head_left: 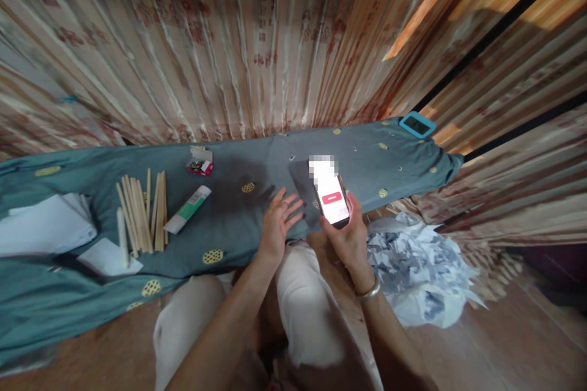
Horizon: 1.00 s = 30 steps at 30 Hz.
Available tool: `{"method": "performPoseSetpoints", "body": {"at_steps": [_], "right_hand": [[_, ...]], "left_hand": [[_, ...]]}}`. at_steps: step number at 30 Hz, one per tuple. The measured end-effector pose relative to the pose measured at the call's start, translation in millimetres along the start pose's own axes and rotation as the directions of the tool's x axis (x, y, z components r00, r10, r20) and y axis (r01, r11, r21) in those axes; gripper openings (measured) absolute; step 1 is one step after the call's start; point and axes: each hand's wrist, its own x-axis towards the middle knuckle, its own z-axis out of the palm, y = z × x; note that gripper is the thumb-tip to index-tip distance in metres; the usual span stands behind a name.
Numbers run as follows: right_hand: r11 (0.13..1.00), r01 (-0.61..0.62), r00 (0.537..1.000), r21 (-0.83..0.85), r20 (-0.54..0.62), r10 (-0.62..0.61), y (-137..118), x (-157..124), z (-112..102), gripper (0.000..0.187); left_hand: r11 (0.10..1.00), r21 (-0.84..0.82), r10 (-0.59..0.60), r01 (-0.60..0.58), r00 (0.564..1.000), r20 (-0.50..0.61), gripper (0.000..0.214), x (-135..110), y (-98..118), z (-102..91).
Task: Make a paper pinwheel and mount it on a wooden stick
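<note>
In my right hand (346, 233) is a smartphone (337, 208), its screen lit white with a red button near the lower part. The thumb lies along one edge of the phone and the fingers wrap round the other. My left hand (278, 223) hovers beside the phone, palm turned up and inward, fingers spread, holding nothing. A silver bangle (369, 291) circles my right wrist. Under both hands runs a green cloth (257, 214) with yellow pineapple prints.
Left on the cloth are wooden sticks (142, 214), a white stick-like tube (122, 235), a green-and-white box (188, 211), a small red box (200, 162) and white papers (50, 226). A blue-framed device (417, 124) lies far right. Crumpled paper strips (417, 263) fill a bag. Curtains (229, 43) hang behind.
</note>
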Motion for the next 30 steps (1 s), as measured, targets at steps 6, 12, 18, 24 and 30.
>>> {"method": "performPoseSetpoints", "body": {"at_steps": [6, 12, 18, 24, 30], "right_hand": [[0.990, -0.041, 0.999, -0.132, -0.041, 0.036, 53, 58, -29, 0.091], [0.941, -0.159, 0.987, -0.299, -0.068, 0.146, 105, 123, -46, 0.092], [0.894, -0.243, 0.970, -0.377, -0.114, 0.215, 132, 169, -55, 0.089], [0.841, -0.323, 0.946, -0.435, -0.122, 0.300, 147, 203, -55, 0.087], [0.815, -0.349, 0.936, -0.462, -0.135, 0.325, 157, 227, -50, 0.084]], "left_hand": [[0.999, 0.037, 0.040, -0.039, 0.998, -0.040, 0.057, -5, 4, 2.5], [0.987, 0.147, 0.069, -0.066, 0.998, -0.012, 0.037, -7, 5, 3.2], [0.979, 0.192, 0.074, -0.071, 0.997, -0.012, 0.045, -6, 6, 0.7], [0.978, 0.196, 0.072, -0.067, 0.997, -0.018, 0.052, -6, 9, -1.1], [0.977, 0.208, 0.058, -0.046, 0.997, -0.054, 0.051, -10, 16, -6.5]]}}
